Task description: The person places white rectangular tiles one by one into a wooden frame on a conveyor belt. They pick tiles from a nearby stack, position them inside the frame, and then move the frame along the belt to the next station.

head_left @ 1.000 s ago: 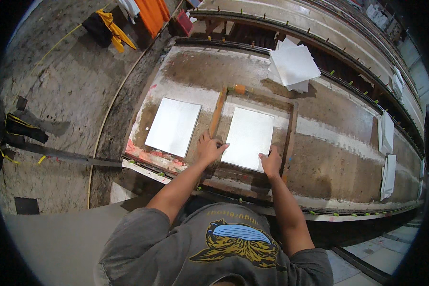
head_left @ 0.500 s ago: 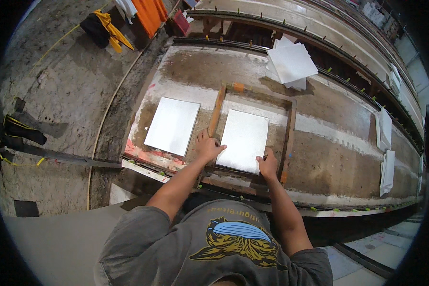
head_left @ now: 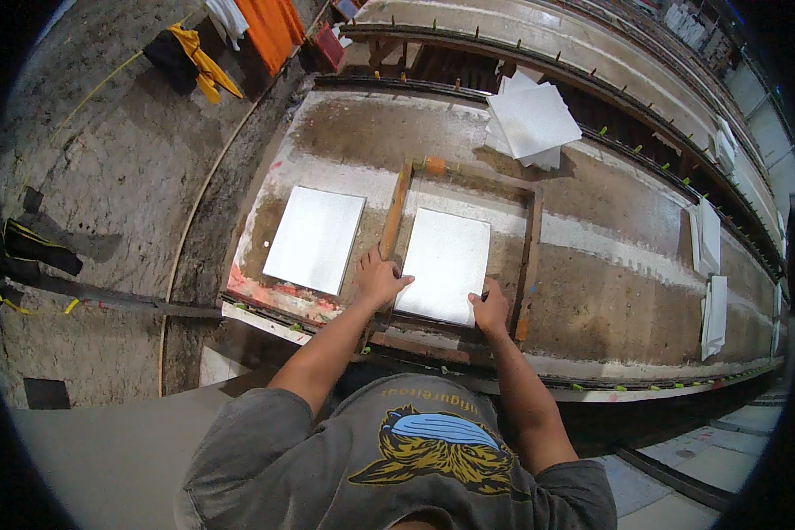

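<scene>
While the right hand [head_left: 491, 307] touches the panel's [head_left: 443, 256] edge, bare tabletop [head_left: 508, 240] adjoins.

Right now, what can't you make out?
All in the head view:
Underside of the white panel inside the wooden frame: hidden by its own top.
Left hand's palm: hidden by the back of the hand.
Panel count in the far stack: overlap hides lower ones.
Table's far right end: too small near the dark rim.
</scene>
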{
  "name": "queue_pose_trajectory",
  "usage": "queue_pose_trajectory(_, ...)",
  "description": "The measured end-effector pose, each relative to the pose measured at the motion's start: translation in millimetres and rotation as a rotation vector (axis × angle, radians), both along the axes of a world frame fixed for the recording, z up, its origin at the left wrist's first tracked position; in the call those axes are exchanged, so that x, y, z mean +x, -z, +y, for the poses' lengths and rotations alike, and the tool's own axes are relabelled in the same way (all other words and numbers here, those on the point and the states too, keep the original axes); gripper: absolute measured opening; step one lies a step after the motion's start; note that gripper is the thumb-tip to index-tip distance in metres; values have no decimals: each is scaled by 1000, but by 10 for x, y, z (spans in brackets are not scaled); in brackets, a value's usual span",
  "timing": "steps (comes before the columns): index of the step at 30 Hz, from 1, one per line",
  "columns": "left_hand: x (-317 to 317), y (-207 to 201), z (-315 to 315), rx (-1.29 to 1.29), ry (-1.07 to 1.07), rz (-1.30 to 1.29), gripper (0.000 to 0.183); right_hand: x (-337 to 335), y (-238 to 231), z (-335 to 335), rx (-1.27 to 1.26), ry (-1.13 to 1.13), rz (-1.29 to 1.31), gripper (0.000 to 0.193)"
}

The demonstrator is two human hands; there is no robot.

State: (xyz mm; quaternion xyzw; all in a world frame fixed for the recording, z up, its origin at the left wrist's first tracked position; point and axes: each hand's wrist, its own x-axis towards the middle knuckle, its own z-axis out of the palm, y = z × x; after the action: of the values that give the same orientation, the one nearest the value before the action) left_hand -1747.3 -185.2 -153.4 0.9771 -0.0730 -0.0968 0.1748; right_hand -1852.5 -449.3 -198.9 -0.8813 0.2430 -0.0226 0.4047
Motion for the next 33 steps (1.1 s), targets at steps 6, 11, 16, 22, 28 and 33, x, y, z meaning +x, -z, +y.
queue_pose_trajectory(6, 26, 112, 25, 8, 25, -26, 39, 32, 105, -29, 10, -11, 8, 51)
queue_pose_trajectory(11, 12, 122, 49, -48, 19, -26, 40, 26, -89, 20, 67, -22, 18, 52)
queue_pose_trajectory(16, -30, 94, 56, -66, 45, -81, 42, 9, 53, -65, 177, -40, -26, 53)
queue_pose_trajectory(22, -94, -44, -109, -76, 62, -248, 61, 61, -123, -145, -26, -102, -172, 61)
queue_pose_trajectory(28, 19, 226, -597, 30, 310, -279, 81, 576, -470, 17, -388, -292, -140, 69)
queue_pose_trajectory(33, 92, 395, -739, 84, 390, -174, 84, 900, -62, 151, -600, -361, -153, 71)
